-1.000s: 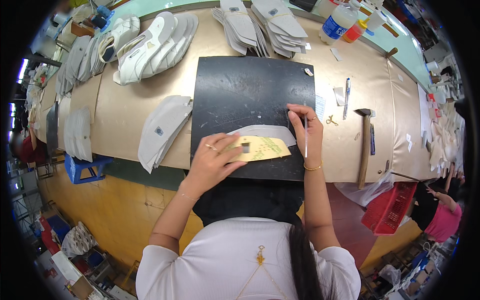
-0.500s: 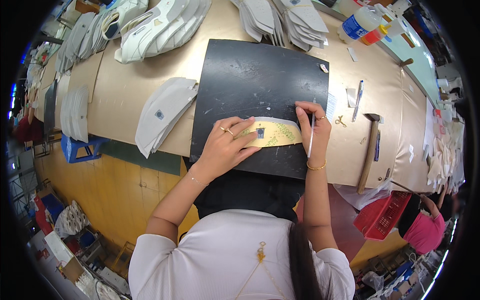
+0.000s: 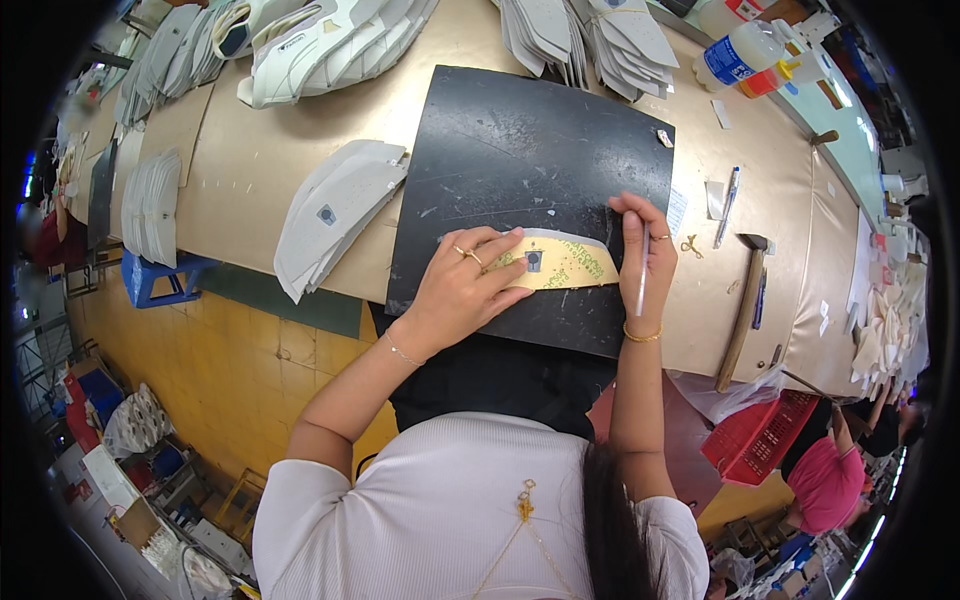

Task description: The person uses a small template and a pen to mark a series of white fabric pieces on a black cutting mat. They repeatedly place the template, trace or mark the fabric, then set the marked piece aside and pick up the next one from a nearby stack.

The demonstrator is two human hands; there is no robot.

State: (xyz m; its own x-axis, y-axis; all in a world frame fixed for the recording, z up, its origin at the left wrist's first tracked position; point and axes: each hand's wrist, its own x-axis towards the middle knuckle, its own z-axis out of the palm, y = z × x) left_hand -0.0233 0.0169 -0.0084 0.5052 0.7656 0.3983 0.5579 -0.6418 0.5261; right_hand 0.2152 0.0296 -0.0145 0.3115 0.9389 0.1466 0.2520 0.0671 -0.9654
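Your left hand spread over yellow template; right hand grips thin pale stick. Light pressure could let template slip.

The left hand covers the left end of the yellow template, which in turn hides most of the grey piece beneath. The slim white stick in the right hand is too small to identify. The upper edge cuts off the white shoe uppers and grey stacks. Pale goods near the right rim are blurred.
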